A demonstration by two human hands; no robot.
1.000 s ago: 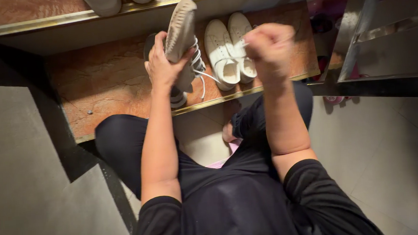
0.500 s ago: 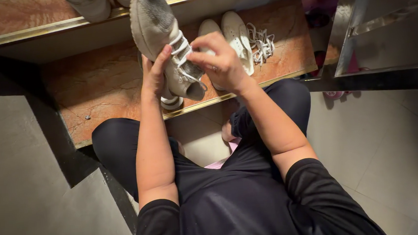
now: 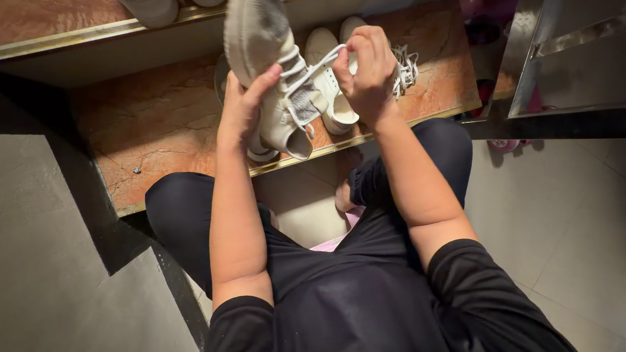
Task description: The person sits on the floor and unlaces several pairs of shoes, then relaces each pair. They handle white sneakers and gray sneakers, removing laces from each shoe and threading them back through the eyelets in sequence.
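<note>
Marble step (image 3: 160, 127); R hand (image 3: 368, 73) pinching lace (image 3: 318, 60)

grey knit sneaker (image 3: 268, 64), white laces (image 3: 314, 61), veined reddish-brown step (image 3: 160, 127).

Single head camera, looking steeply down, close over arms and lap

A home entryway: pale sneakers (image 3: 336, 75) lined on brass-edged marble steps (image 3: 160, 127) beside a grey tiled floor (image 3: 572, 212)
</note>
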